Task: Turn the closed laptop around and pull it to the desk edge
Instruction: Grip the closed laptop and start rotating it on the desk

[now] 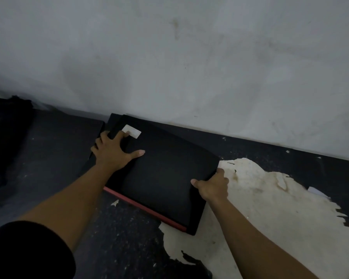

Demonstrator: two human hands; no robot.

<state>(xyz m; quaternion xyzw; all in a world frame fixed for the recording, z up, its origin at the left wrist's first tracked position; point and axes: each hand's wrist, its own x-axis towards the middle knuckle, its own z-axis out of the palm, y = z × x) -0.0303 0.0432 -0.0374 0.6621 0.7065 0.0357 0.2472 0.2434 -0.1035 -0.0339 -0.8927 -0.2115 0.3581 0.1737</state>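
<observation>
Head cam: closed black laptop point(165, 178) lies flat on the dark desk point(117, 244), skewed to the wall line, far corner close to the grey wall point(189, 57). Red strip point(143, 208) runs along its near-left edge. White sticker point(132, 131) sits near the far-left corner of the lid. My left hand point(114, 152) is flat on the lid at that corner, fingers spread apart, thumb pointing out across the lid, index fingertip touching the sticker, remaining fingers draped over the left edge. My right hand point(212, 187) is clamped on the right edge of the laptop near its right corner, thumb on top, other fingers wrapped round the side; whether they reach underneath, can't tell, they're hidden. Laptop's near corner overlaps a big pale patch point(270, 208) where the desk's dark coating has peeled off; patch spreads right and toward me. Small pale flecks scattered over the dark surface. Another flat dark object point(101, 127) lies under or just beside the laptop's far-left corner; lighting too dim to say which. Dark bundle point(6, 125) at far left of desk, well apart from laptop. Black sleeve point(28, 252) covers my left upper arm, both forearms bare.
</observation>
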